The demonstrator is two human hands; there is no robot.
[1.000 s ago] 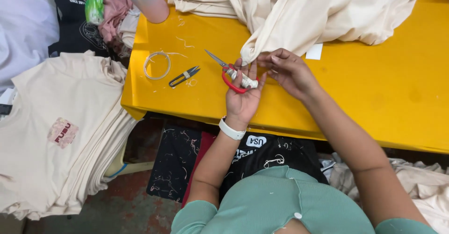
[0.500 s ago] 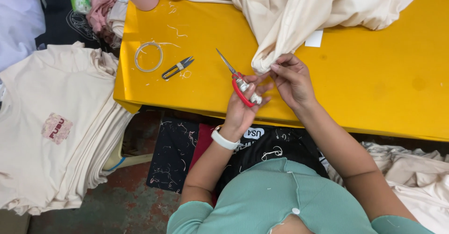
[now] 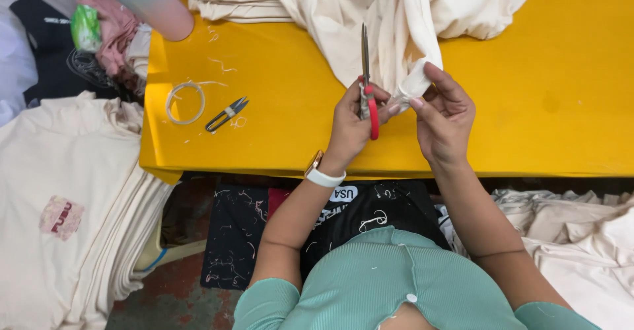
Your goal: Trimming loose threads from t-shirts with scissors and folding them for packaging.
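Since a moment ago, both hands have risen and the red-handled scissors (image 3: 365,72) now point straight away from the person instead of slanting left. On the far left lies a stack of folded cream shirts (image 3: 59,191). On the yellow surface (image 3: 528,125), a loop of white tape (image 3: 185,102) and small thread snips (image 3: 226,114) sit untouched. The left hand (image 3: 353,122) grips the scissors, blades shut. The right hand (image 3: 446,115) pinches a corner of cream fabric (image 3: 414,82) just beside them. Trimming looks under way; more garments wait at the far edge.
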